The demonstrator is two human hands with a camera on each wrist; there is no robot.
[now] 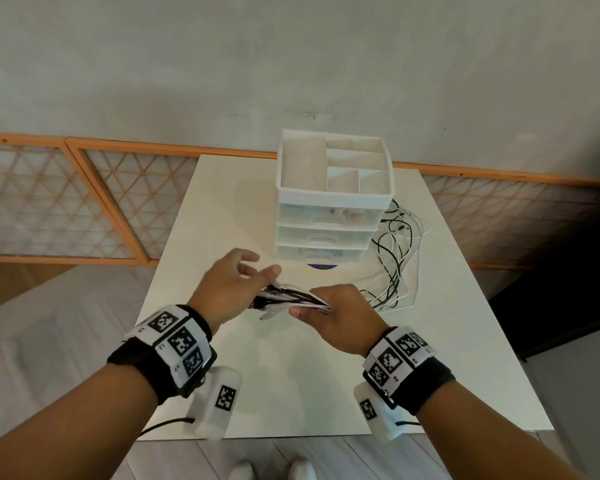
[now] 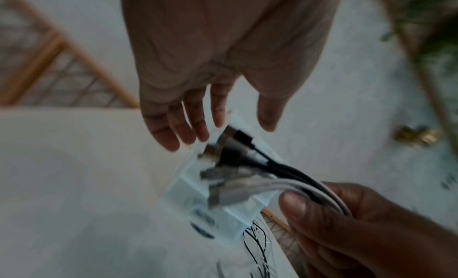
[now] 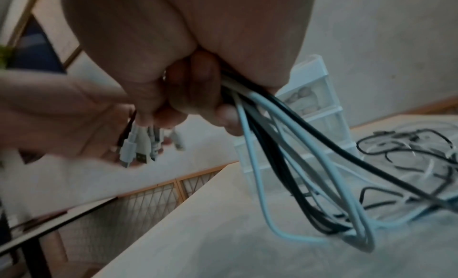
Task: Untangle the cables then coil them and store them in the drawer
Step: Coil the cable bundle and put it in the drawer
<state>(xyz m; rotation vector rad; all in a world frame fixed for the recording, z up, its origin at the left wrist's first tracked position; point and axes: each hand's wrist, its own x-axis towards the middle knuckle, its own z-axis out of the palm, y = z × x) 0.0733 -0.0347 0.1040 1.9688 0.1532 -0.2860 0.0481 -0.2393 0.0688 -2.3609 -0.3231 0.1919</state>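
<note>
My right hand (image 1: 321, 308) grips a bundle of black and white cables (image 1: 291, 298) just behind their plug ends, above the middle of the white table (image 1: 291, 375). The plugs (image 2: 223, 160) stick out to the left toward my left hand (image 1: 238, 280), which is open with spread fingers (image 2: 173, 129) beside them, not gripping. In the right wrist view my fingers (image 3: 195, 98) curl round the cables (image 3: 257, 145), which trail down to the table. The loose remainder lies tangled (image 1: 395, 258) right of the white drawer unit (image 1: 329, 220), whose drawers look closed.
The drawer unit carries an open compartment tray (image 1: 333, 168) on top and stands at the table's far middle. A dark round mark (image 1: 321, 266) lies in front of it. An orange lattice screen (image 1: 84, 199) runs behind the table by the wall.
</note>
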